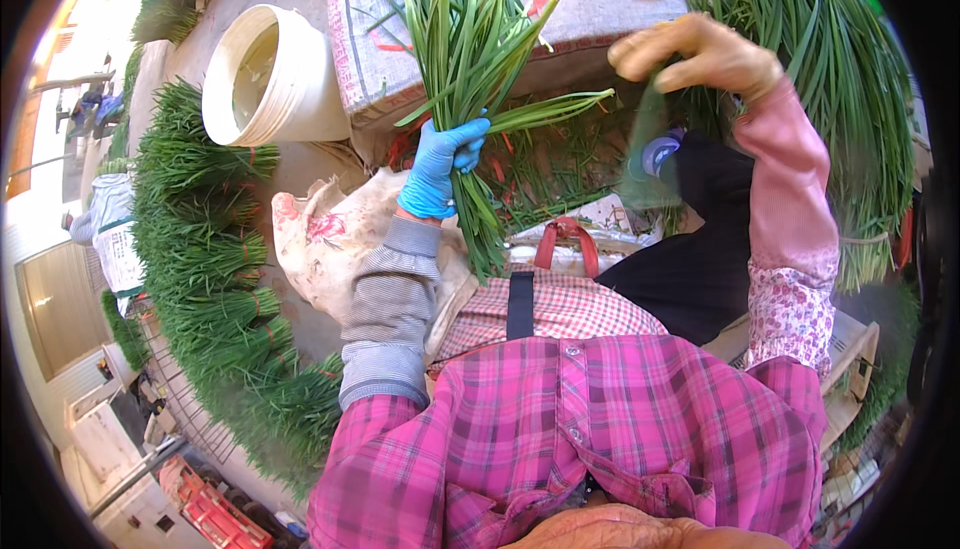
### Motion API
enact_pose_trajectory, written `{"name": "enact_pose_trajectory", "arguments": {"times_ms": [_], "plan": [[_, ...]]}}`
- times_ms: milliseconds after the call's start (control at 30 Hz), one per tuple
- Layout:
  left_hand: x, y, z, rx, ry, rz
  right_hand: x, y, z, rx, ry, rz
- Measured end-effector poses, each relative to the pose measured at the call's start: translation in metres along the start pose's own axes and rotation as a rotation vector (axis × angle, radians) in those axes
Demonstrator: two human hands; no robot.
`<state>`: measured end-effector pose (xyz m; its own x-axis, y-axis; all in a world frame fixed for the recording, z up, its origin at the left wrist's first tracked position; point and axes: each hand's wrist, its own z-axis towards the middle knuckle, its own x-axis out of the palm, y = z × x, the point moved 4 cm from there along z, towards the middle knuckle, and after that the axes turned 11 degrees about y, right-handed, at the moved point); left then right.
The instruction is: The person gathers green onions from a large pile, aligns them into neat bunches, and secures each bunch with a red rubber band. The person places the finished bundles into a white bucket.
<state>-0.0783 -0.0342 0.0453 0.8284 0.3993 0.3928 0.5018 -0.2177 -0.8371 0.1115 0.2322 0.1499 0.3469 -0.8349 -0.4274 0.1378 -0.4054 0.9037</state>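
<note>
My left hand (448,163), in a blue disposable glove, is closed around the middle of a bunch of flat green leafy stalks (457,76). The stalks fan out above the fist, and their leaf ends hang below it over my lap. A few stalks stick out to the right. My right hand (694,58), in a tan glove, is raised right of the bunch, in front of a large heap of the same stalks (817,91). A blurred green streak trails beneath its fingers; whether they grip it I cannot tell.
A low block covered with woven sacking (600,1) stands ahead, with more stalks on top. Left of it is a tilted white bucket (315,84) with liquid inside. Tied green bundles (202,249) line the floor at the left. Cut scraps and red ties (555,151) litter the ground below the block.
</note>
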Motion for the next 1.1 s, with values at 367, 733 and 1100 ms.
{"name": "enact_pose_trajectory", "arguments": {"times_ms": [367, 733, 1100], "plan": [[0.019, 0.008, -0.005, 0.016, 0.254, -0.031, 0.010, -0.014, 0.028, 0.149, -0.484, -0.070], [0.028, 0.008, -0.013, -0.069, 0.256, 0.113, 0.038, -0.007, 0.042, 0.393, -0.274, -0.592], [0.008, 0.006, -0.010, -0.061, 0.222, 0.208, 0.004, -0.052, -0.028, 1.104, -0.184, -0.913]]}}
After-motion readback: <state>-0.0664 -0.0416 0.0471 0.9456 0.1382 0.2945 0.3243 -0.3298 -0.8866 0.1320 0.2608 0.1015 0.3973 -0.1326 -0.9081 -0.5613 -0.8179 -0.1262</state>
